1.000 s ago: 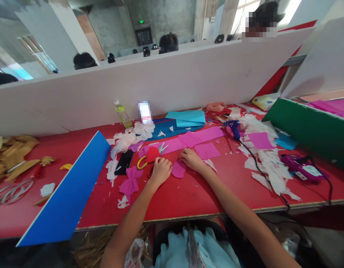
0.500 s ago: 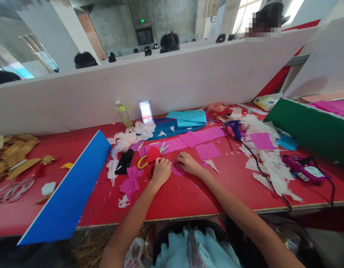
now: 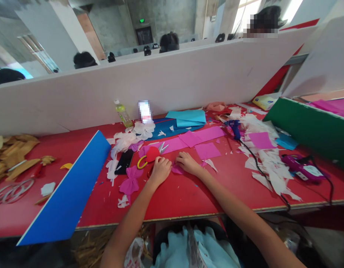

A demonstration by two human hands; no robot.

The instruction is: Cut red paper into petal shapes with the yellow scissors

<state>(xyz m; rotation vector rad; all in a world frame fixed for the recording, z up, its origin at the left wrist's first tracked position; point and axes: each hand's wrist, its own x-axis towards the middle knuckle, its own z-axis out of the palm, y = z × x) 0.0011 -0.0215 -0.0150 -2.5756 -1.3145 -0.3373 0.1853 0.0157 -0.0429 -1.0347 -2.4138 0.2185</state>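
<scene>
On the red table, close to its middle, my left hand (image 3: 161, 169) rests with its fingers curled in. What those fingers hold, if anything, is hidden. Just across a small gap, my right hand (image 3: 187, 163) has bent fingers pressed on a small piece of pink paper (image 3: 177, 170), which is partly covered. Scissors with a yellow handle (image 3: 142, 162) lie beyond my left hand, beside a red round piece (image 3: 153, 153). A gathered pink paper shape (image 3: 131, 180) is left of that hand. Flat pink paper squares (image 3: 207, 151) and a pink strip (image 3: 213, 134) lie beyond my right hand.
White paper scraps (image 3: 277, 169) spread at the right around a blue glue gun (image 3: 234, 128) and a purple glue gun (image 3: 302, 169) with black cords. A blue board (image 3: 68, 193) and a green board (image 3: 308, 130) flank the workspace. A bottle (image 3: 123, 114) and black phone (image 3: 124, 162) are at left.
My hands have stayed nearly in place. My right fingers have shifted slightly, and the visible outline of the small pink paper beneath them has changed.
</scene>
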